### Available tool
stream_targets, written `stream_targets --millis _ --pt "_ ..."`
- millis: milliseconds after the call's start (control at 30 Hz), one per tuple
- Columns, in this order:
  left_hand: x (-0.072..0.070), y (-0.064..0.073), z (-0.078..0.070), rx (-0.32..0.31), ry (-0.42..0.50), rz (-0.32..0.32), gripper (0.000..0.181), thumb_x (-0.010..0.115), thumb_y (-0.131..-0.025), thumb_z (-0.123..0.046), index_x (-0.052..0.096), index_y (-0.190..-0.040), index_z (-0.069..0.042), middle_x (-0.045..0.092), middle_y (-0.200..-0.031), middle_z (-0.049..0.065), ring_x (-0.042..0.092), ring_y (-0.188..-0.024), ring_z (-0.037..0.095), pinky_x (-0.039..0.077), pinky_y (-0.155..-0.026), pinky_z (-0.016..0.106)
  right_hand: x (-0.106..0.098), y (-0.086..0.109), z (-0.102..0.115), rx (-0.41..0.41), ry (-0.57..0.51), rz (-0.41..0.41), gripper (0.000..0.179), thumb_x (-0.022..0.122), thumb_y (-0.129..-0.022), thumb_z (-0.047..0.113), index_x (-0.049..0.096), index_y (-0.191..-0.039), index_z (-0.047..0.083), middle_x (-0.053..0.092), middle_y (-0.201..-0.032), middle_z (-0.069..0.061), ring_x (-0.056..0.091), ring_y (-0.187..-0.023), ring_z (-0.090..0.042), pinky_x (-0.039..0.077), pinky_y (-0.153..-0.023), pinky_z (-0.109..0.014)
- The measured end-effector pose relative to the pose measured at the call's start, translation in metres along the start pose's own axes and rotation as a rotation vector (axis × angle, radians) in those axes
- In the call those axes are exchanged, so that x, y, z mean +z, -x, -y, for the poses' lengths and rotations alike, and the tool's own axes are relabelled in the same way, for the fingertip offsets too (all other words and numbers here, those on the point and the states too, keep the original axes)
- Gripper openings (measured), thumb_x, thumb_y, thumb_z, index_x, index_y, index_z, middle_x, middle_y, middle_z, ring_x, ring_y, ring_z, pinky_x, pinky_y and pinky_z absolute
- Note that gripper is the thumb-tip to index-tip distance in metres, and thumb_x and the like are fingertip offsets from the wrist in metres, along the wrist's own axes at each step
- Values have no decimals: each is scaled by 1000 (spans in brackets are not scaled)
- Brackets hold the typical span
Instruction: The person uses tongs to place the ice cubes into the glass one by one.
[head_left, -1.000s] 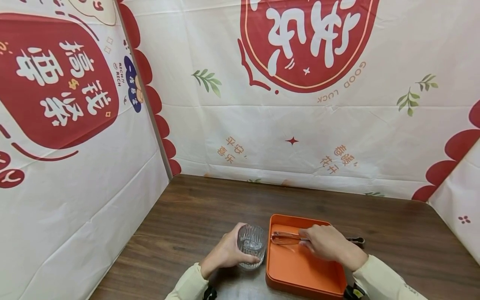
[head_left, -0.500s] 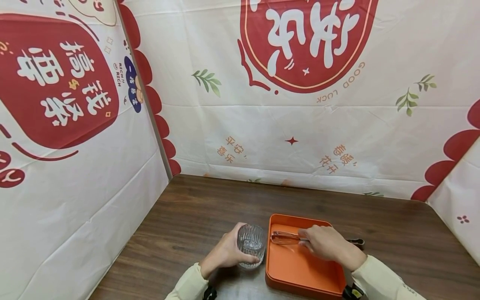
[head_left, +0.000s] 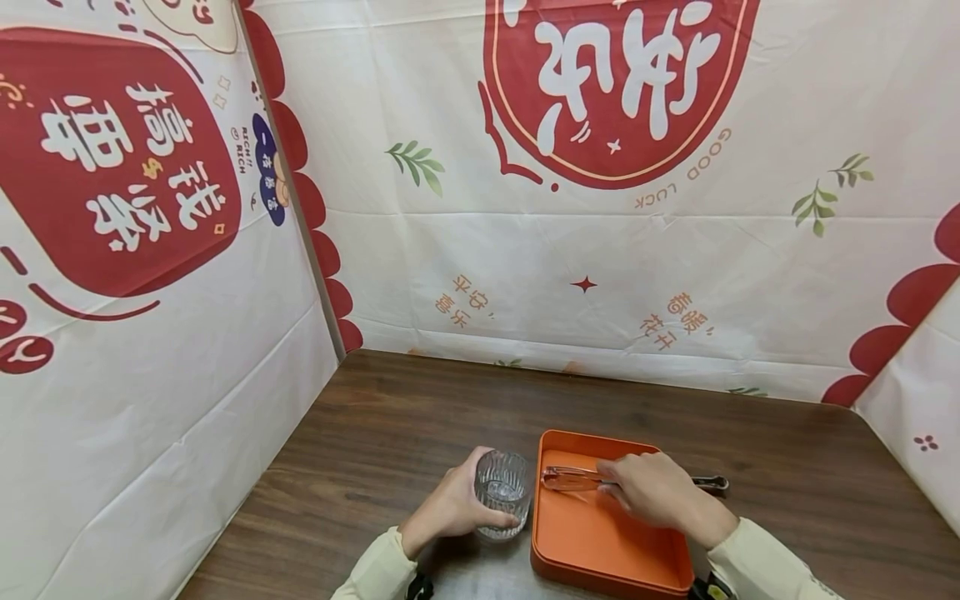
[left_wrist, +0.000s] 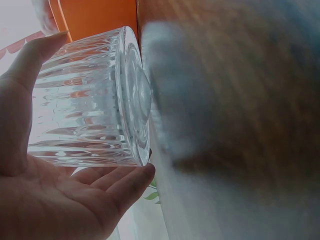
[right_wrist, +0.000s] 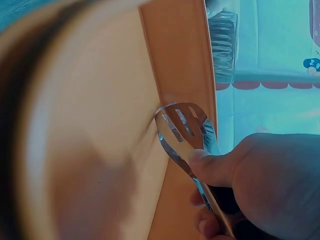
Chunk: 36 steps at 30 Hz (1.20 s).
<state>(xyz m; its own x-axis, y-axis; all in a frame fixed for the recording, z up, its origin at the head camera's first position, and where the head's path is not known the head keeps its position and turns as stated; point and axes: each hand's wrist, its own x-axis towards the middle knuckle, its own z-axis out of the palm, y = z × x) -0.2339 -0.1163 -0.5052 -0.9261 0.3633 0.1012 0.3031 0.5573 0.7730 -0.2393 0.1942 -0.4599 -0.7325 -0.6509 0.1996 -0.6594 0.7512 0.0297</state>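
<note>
A clear ribbed glass [head_left: 503, 492] is gripped by my left hand [head_left: 453, 504], thumb on the near side and fingers on the far side. In the left wrist view the base of this glass [left_wrist: 132, 95] faces the tabletop, seemingly a little above it. My right hand [head_left: 652, 490] holds metal tongs [head_left: 572, 477] over an orange tray [head_left: 581, 546]. Seen from the right wrist, the slotted head of the tongs [right_wrist: 175, 127] is near the tray wall [right_wrist: 185, 45], with the thumb pressed along the metal. Their dark handle end sticks out past the tray's right side.
The brown wooden table [head_left: 390, 417] runs back to a white printed cloth [head_left: 570, 250] hanging behind it. Another printed cloth [head_left: 187, 375] hangs along the left side. The glass stands close to the tray's left wall.
</note>
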Motion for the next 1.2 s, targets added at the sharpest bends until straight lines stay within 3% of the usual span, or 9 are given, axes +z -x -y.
stream_targets --millis 367,1200 --pt "0 0 -1 5 -6 -1 88 94 -60 -39 48 -132 -17 67 -110 4 64 -97 18 51 -83 33 -9 3 -1 9 -43 18 25 70 -91 29 50 -78 24 37 -58 16 36 -49 -2 28 -47 -24" --pt "0 0 0 11 -6 -2 87 94 -60 -41 49 -130 -19 66 -110 1 63 -97 17 51 -83 33 -46 7 -12 42 27 -113 26 70 -91 31 48 -79 26 43 -63 20 39 -50 -2 31 -46 -26"
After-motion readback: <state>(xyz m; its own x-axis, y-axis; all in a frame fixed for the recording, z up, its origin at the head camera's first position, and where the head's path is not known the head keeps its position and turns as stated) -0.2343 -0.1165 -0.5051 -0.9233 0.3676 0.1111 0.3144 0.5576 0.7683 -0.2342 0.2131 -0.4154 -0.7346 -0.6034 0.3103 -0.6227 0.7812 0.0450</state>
